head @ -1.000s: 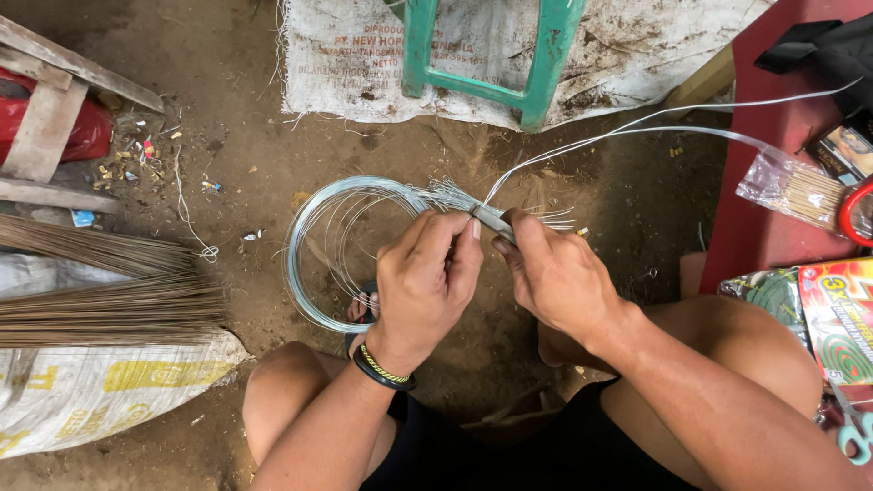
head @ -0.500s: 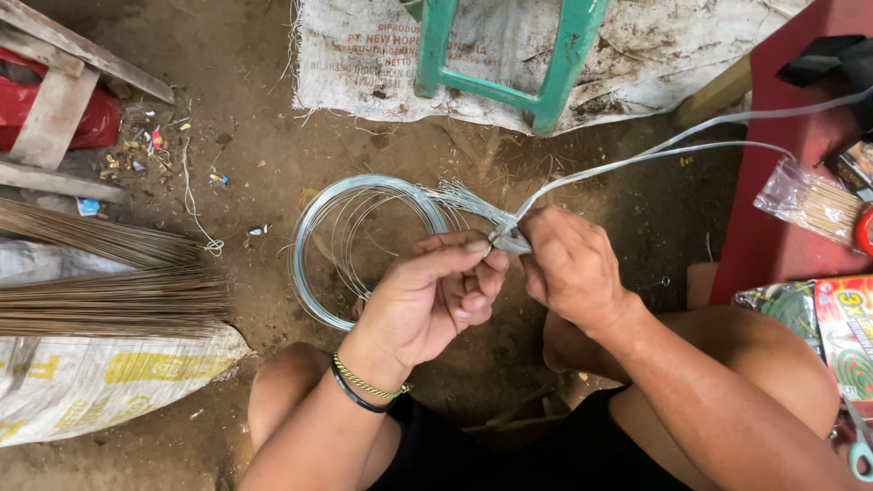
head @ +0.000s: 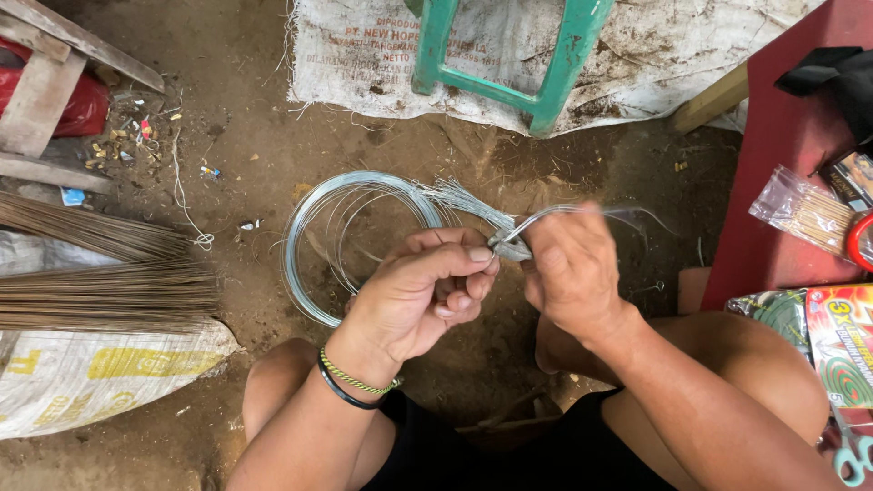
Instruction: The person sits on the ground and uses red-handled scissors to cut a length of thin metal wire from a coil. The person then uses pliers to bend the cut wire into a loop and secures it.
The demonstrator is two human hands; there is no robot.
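A: Head view, looking straight down. The left hand (head: 423,295) has its fingers curled, thumb and forefinger pinching the wire (head: 509,238) where the strands bunch together. The right hand (head: 571,273) is just beside it, fingers closed on the same wire, and loose ends trail off to the right, blurred.

B: And the coil?

A: The coil of silver wire (head: 314,241) lies on the dirt floor (head: 245,155), just ahead of the left hand and joined to the bunch being held. The left wrist carries a dark band and a braided yellow-green one (head: 356,382).

B: Surroundings?

A: A green plastic stool (head: 555,95) stands on a white sack (head: 364,55) at the top. A bundle of thin brown sticks (head: 100,286) lies at left. At right is a red table (head: 782,182) with a clear packet, possibly of sticks (head: 805,214); the view is too small to be sure.
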